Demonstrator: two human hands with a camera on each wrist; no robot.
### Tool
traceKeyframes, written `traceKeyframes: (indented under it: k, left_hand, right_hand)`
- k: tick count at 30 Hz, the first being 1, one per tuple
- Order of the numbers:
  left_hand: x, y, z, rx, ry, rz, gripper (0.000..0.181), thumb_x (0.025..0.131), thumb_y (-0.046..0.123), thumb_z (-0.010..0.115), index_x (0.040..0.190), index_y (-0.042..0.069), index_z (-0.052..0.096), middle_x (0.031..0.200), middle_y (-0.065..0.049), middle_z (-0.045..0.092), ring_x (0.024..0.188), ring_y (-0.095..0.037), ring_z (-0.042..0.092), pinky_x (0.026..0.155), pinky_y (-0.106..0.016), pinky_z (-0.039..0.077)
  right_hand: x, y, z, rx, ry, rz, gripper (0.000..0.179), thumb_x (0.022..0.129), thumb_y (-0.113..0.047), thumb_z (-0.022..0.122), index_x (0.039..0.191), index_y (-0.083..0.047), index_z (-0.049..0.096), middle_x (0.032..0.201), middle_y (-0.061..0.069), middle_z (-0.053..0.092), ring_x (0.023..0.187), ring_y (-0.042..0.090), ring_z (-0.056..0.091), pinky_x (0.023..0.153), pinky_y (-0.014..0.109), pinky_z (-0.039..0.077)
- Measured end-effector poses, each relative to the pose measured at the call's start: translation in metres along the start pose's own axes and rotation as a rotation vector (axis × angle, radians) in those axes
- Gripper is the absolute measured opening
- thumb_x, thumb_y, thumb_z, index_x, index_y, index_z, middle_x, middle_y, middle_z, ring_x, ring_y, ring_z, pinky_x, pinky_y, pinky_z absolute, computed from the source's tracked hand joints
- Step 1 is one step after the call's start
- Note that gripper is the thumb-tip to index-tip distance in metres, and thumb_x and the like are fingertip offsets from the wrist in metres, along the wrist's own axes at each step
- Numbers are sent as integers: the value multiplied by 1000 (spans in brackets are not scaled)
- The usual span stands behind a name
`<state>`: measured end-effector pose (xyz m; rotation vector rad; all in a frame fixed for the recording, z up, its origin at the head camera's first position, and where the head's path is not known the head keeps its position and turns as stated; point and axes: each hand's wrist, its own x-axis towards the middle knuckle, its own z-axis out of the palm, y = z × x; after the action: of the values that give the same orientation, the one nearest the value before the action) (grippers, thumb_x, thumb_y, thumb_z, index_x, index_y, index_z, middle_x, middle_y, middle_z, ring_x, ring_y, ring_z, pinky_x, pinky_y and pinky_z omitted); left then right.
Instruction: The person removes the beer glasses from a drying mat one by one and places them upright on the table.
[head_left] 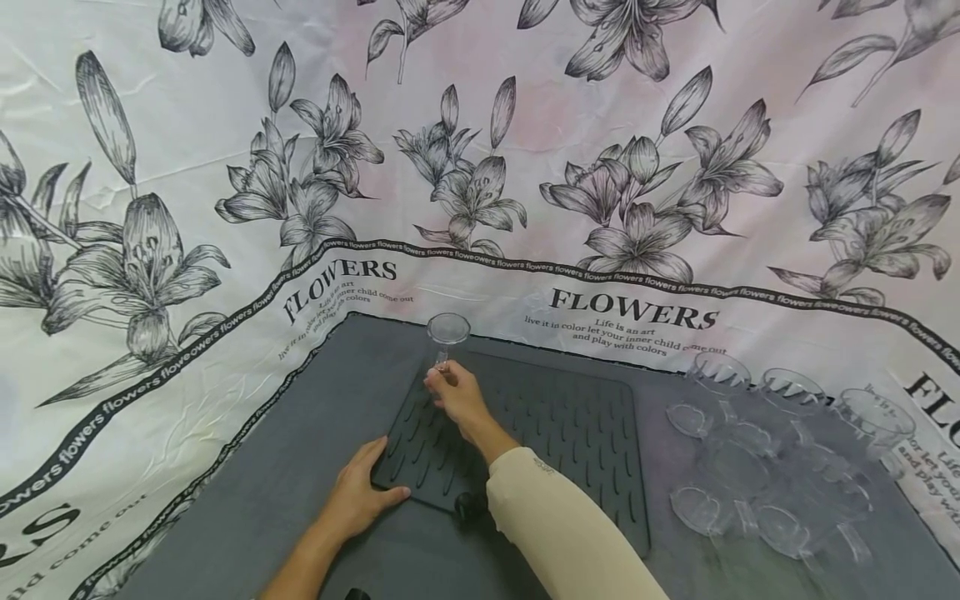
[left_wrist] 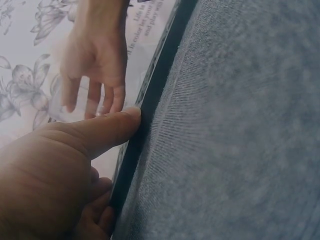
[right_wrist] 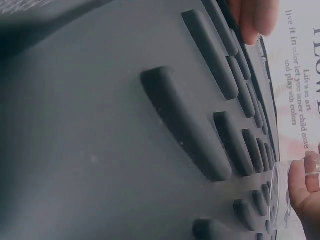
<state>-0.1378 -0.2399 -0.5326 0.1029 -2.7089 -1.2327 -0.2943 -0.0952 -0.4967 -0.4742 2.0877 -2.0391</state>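
Observation:
A black mat (head_left: 555, 450) with raised ridges lies on the grey table. Near its far left corner my right hand (head_left: 459, 392) holds a clear drinking glass (head_left: 448, 329) by its narrow part, with a round end facing up. The right wrist view has the glass (right_wrist: 275, 192) at the far edge of the ridges (right_wrist: 185, 125). My left hand (head_left: 360, 492) rests at the mat's near left corner, fingers along the left side and straight thumb touching the front edge. In the left wrist view that thumb (left_wrist: 112, 129) lies against the mat's dark edge (left_wrist: 160, 95).
Several clear glasses (head_left: 780, 525) stand grouped on the right of the table. A flower-printed cloth (head_left: 480, 167) rises behind and to the left. A small black round object (head_left: 470, 506) shows under the right sleeve (head_left: 562, 517), over the mat's front edge.

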Motion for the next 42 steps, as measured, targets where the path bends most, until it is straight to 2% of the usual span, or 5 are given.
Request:
traceKeyframes:
  k: [10,21,31,37,42]
  left_hand:
    - [0,-1,1,-1,-5,1,90,73,23,87,144,-5,39,143,-20,42,132,-40,37,103,-55,33]
    - [0,0,-1,-5,-10,4,90,73,22,87,144,-6,39,143,-23,42,131,-42,37,103,-56,33]
    - [-1,1,-3,6,-13,14,89,73,22,86,143,-7,39,142,-24,41,131,-43,36,103,-57,32]
    - [-1,0,0,12,-9,18,89,73,21,86,143,-8,39,143,-24,41,131,-43,36,103,-57,32]
    - [1,-1,-2,19,-15,6,90,73,21,86,144,-7,38,144,-24,40,132,-43,35,103,-57,32]
  right_hand:
    - [-10,-3,-4,20,34,-20,19,100,-20,57,105,-3,61,94,5,68,91,19,65,81,39,55]
    - [-32,-17,-12,12,1,-108,21,100,-21,56,105,-1,61,94,10,68,91,23,65,79,41,55]
    - [-74,-62,-25,0,-55,-215,18,101,-9,51,103,9,56,92,20,65,89,28,65,78,43,55]
    - [-91,-73,-35,9,-64,-282,19,101,-9,51,103,10,55,90,23,63,90,42,62,80,46,54]
    - [-102,-78,-44,3,-60,-290,19,102,-12,51,104,7,56,90,19,63,88,32,63,81,43,54]
